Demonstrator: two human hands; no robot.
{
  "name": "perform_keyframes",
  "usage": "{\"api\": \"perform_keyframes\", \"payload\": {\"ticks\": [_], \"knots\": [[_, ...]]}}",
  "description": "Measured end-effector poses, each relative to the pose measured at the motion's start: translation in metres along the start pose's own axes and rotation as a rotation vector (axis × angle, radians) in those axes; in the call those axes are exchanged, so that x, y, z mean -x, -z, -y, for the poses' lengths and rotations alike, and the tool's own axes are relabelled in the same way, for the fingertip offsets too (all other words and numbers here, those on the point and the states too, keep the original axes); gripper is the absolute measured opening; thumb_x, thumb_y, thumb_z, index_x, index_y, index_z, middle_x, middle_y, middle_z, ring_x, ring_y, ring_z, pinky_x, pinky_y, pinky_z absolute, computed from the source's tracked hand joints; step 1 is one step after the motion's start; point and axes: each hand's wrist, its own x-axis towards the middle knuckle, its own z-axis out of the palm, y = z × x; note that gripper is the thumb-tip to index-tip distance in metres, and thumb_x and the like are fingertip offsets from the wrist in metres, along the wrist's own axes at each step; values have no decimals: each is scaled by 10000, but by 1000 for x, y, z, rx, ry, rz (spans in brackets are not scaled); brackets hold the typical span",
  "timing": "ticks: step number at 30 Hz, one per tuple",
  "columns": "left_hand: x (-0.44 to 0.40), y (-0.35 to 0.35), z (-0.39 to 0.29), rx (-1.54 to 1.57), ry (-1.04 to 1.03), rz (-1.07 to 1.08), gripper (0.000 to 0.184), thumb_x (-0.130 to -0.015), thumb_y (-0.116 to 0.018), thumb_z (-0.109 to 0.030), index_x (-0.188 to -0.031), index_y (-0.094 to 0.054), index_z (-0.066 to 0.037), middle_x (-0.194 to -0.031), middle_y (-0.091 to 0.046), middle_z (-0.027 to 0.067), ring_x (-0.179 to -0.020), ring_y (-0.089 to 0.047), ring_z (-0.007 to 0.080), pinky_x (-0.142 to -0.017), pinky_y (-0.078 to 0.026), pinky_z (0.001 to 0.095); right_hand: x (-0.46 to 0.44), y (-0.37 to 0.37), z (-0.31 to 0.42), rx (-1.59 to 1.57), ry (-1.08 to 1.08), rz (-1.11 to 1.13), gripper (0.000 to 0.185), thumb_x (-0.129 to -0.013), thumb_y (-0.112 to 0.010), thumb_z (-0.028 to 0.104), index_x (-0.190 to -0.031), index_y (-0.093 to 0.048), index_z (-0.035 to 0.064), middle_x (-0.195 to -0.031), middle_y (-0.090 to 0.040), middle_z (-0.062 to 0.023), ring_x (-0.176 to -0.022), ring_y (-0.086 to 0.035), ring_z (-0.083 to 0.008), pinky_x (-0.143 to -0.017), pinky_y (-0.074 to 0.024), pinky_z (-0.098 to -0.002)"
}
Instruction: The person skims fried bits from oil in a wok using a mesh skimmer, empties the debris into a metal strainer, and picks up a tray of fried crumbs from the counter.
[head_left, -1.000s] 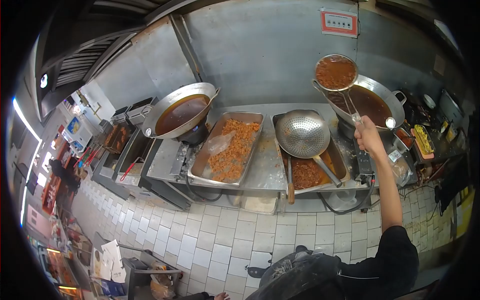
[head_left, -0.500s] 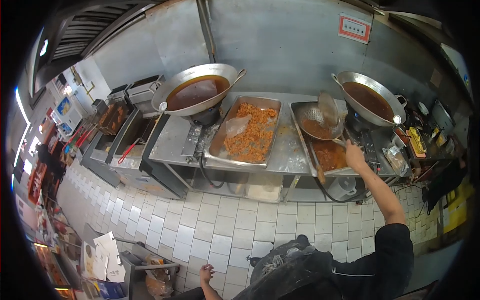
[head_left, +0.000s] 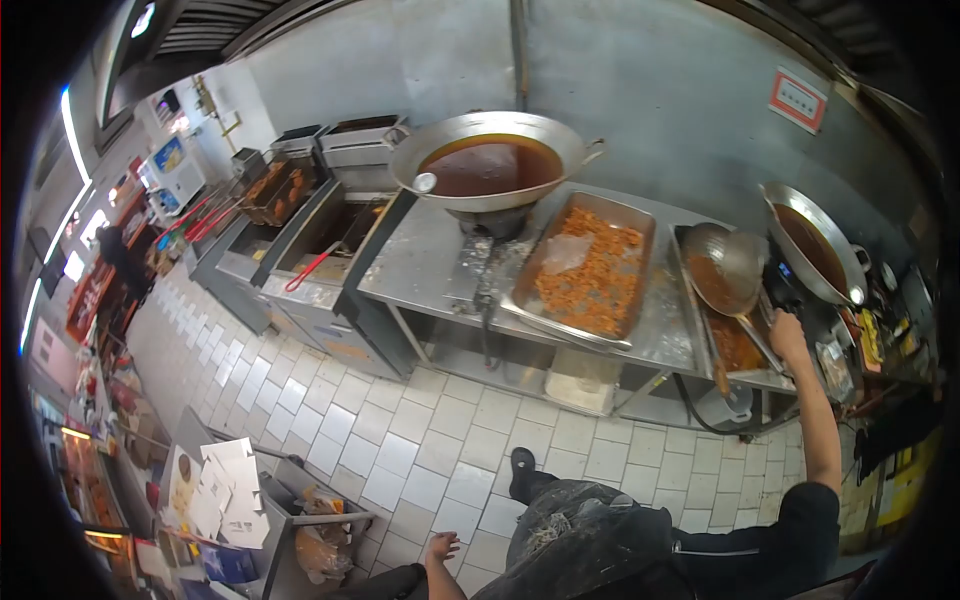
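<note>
At the right of the counter, my right hand is closed around the handle of a round perforated skimmer, whose bowl is blurred. This skimmer's bowl overlaps a second, larger skimmer that rests over a metal tray; the larger one's handle slants down past my hand. Orange-brown bits and oil lie in that tray, along with a wooden-handled tool. My left hand hangs low beside my body, empty, its fingers loosely bent and apart.
A wide wok of dark oil sits on a burner at the counter's left; another wok stands right. Between them lies a deep tray of orange fried bits. Fryers stand farther left. A cart with cardboard is behind at lower left.
The view has swung left, so the counter appears farther right. The smaller skimmer has shifted against the larger one. My left hand still hangs low.
</note>
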Motion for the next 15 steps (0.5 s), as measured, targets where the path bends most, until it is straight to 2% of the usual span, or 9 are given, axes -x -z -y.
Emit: {"api": "perform_keyframes", "payload": {"ticks": [3, 4, 5, 6, 7, 10, 12, 13, 15], "knots": [[-12, 24, -37, 4, -27, -17, 306, -808, -532, -287, -1071, -523, -130, -973, -609, 43, -822, -593, 195, -679, -433, 402, -26, -13, 9, -261, 143, -272, 137, -768, -505, 84, -818, -472, -39, -752, -520, -279, -757, -518, -447, -633, -423, -457], [-27, 39, -47, -21, -15, 3, 303, -807, -529, -285, -1068, -526, -131, -980, -607, 45, -827, -593, 197, -682, -432, 404, -31, -4, 22, -314, 109, -360, 114, -794, -509, 119, -772, -460, 18, -649, -525, -176, -561, -524, -341, -495, -418, -383], [-53, 57, -56, -36, -2, 24, 300, -806, -527, -283, -1065, -529, -133, -988, -605, 48, -832, -592, 199, -684, -432, 406, -42, 5, 29, -918, -81, -91, 134, -834, -491, 169, -735, -432, 101, -542, -442, -31, -379, -416, -154, -335, -328, -271], [-63, 73, -56, -41, 12, 41, 297, -805, -525, -281, -1062, -532, -134, -995, -604, 51, -837, -592, 201, -687, -431, 407, -46, 20, 46, -1167, -156, -17, 156, -864, -463, 216, -728, -409, 163, -506, -366, 60, -331, -306, -19, -271, -216, -178], [-51, 86, -75, -37, 10, 6, 299, -804, -517, -273, -1064, -535, -127, -1005, -600, 52, -844, -592, 205, -691, -432, 410, -36, 55, 87, -1177, -196, -39, 156, -866, -460, 268, -752, -429, 167, -484, -355, 65, -300, -275, -24, -244, -198, -184], [-48, 131, -153, -23, -88, -58, 310, -799, -501, -245, -1069, -543, -100, -966, -609, 55, -855, -592, 198, -680, -445, 406, -49, 111, 160, -1177, -272, -89, 249, -844, -514, 365, -745, -448, 146, -444, -285, 83, -294, -254, -6, -255, -189, -176], [-67, 163, -199, 18, -245, -96, 317, -782, -553, -207, -1075, -538, -88, -1008, -597, 75, -888, -576, 257, -736, -448, 422, -80, 107, 182, -1117, -100, -133, 271, -829, -556, 345, -710, -430, 136, -438, -249, 93, -282, -223, 5, -247, -149, -188], [-73, 175, -228, 31, -410, -149, 297, -784, -556, -188, -1057, -546, -70, -969, -609, 84, -882, -577, 258, -743, -451, 406, -78, 128, 214, -1088, -77, -32, 185, -816, -569, 226, -759, -468, 82, -490, -335, 62, -361, -320, -16, -326, -253, -191], [-64, 193, -316, -129, -761, -349, 264, -792, -557, -166, -1023, -554, -39, -922, -618, 111, -867, -579, 276, -748, -452, 380, -110, 119, 248, -842, 202, -250, 129, -768, -560, 130, -850, -513, 42, -625, -443, -4, -531, -436, -83, -489, -351, -222]]}}
